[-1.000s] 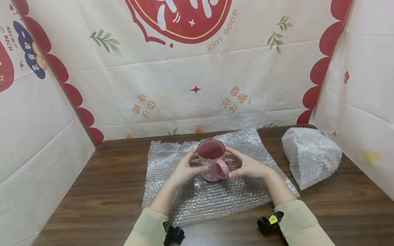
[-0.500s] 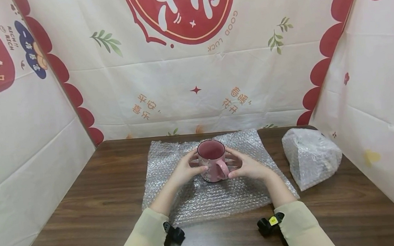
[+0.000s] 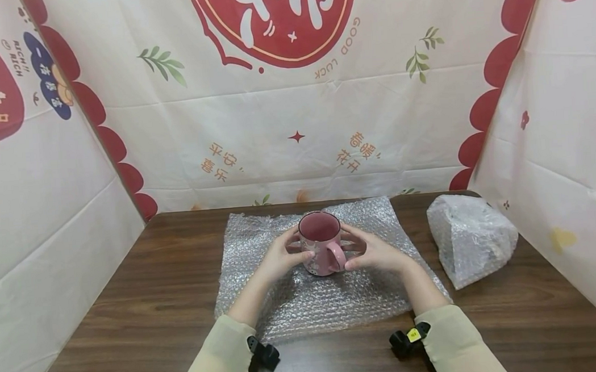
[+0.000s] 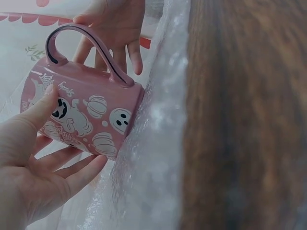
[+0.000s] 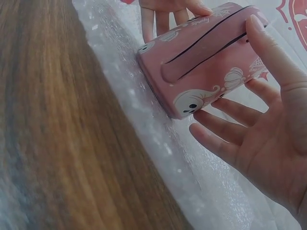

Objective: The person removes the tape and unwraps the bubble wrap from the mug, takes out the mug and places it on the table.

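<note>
A pink mug (image 3: 318, 252) with white ghost and pumpkin figures stands upright on a sheet of bubble wrap (image 3: 331, 309), its handle toward me and a little to the right. My left hand (image 3: 281, 259) holds the mug's left side, with the thumb on the front and the fingers round the side, as the left wrist view shows. From the right, my right hand (image 3: 376, 252) holds the mug with its thumb at the handle (image 5: 211, 45) and its fingers along the far side. The mug's interior looks bare in the head view.
On the right of the brown wooden table (image 3: 147, 309) lies a bundle wrapped in bubble wrap (image 3: 472, 238); its contents cannot be made out. Printed white cloth (image 3: 273, 113) walls in the back and both sides. Each wrist carries a small black camera (image 3: 265, 354).
</note>
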`<state>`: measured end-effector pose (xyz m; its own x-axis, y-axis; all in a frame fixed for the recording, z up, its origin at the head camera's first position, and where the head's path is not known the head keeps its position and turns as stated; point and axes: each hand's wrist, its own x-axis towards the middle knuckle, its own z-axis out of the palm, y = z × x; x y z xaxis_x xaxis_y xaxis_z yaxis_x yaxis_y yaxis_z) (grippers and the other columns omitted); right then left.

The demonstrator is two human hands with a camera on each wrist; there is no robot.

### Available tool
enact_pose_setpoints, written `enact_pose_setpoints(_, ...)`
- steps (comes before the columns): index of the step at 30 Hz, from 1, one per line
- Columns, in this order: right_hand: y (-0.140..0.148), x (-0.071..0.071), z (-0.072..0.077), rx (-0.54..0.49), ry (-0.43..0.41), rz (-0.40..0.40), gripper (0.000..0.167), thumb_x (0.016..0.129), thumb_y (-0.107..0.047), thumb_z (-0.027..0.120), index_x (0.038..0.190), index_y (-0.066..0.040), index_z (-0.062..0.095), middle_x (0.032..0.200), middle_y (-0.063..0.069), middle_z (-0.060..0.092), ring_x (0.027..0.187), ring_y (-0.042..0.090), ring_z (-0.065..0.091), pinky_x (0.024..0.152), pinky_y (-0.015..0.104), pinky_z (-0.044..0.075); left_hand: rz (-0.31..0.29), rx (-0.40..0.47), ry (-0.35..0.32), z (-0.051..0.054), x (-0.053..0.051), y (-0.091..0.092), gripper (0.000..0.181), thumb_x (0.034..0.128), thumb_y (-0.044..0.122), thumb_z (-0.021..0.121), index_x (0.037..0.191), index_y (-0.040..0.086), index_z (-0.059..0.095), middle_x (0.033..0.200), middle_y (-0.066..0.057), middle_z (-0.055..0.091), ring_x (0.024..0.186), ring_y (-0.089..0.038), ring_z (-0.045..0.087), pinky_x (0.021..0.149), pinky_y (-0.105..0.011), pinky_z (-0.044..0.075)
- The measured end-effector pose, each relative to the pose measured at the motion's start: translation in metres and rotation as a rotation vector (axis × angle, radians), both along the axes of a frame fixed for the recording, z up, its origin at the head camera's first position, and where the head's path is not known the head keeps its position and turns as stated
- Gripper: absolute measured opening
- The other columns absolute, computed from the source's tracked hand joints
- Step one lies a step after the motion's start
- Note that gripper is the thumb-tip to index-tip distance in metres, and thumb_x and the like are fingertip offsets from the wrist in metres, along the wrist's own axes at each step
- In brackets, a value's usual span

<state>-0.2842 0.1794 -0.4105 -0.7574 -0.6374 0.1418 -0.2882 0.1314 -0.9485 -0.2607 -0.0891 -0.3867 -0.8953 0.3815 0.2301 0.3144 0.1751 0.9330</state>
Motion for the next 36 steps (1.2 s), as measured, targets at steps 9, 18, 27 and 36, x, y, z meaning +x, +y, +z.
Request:
enact_pose_setpoints(9, -0.002, 0.002, 0.003, -0.023, 0.002, -0.009, 0.096, 0.079, -0.018, 0.080, 0.154, -0.013, 0.019, 0.149, 0.025, 0.029, 0.130, 0.048, 0.034, 0.089, 0.046, 0.049, 0.026, 0.010, -0.016, -0.021, -0.018, -0.001, 0.076, 0.0811, 0.011, 0.077, 0.146, 0.008, 0.038, 0.130, -0.024, 0.054, 0.107, -0.039, 0.059, 0.083, -0.042, 0.053)
enact_pose_setpoints(18, -0.004, 0.004, 0.012, -0.025, 0.020, -0.020, 0.096, 0.078, -0.018, 0.081, 0.153, -0.014, 0.021, 0.150, 0.021, 0.030, 0.132, 0.043, 0.034, 0.093, 0.047, 0.047, 0.055, 0.007, -0.017, -0.011, -0.015, -0.003, 0.077, 0.0788, 0.015, 0.079, 0.146, 0.014, 0.041, 0.130, -0.020, 0.054, 0.107, -0.037, 0.059, 0.082, -0.042, 0.054)
enact_pose_setpoints(27, -0.009, 0.009, 0.019, -0.006, 0.054, -0.039, 0.094, 0.079, -0.017, 0.080, 0.153, -0.015, 0.023, 0.148, 0.020, 0.033, 0.131, 0.042, 0.036, 0.095, 0.050, 0.044, 0.027, 0.013, 0.005, -0.002, -0.011, -0.009, 0.076, 0.0800, 0.009, 0.078, 0.146, 0.011, 0.040, 0.132, -0.024, 0.052, 0.108, -0.042, 0.057, 0.081, -0.044, 0.054)
enact_pose_setpoints(36, -0.018, 0.011, 0.019, -0.047, 0.079, -0.017, 0.094, 0.078, -0.017, 0.081, 0.153, -0.014, 0.023, 0.151, 0.017, 0.031, 0.130, 0.041, 0.038, 0.095, 0.054, 0.043, 0.050, -0.003, 0.019, 0.003, -0.005, -0.018, 0.074, 0.0779, 0.013, 0.080, 0.143, 0.015, 0.045, 0.128, -0.020, 0.056, 0.105, -0.040, 0.059, 0.079, -0.045, 0.054)
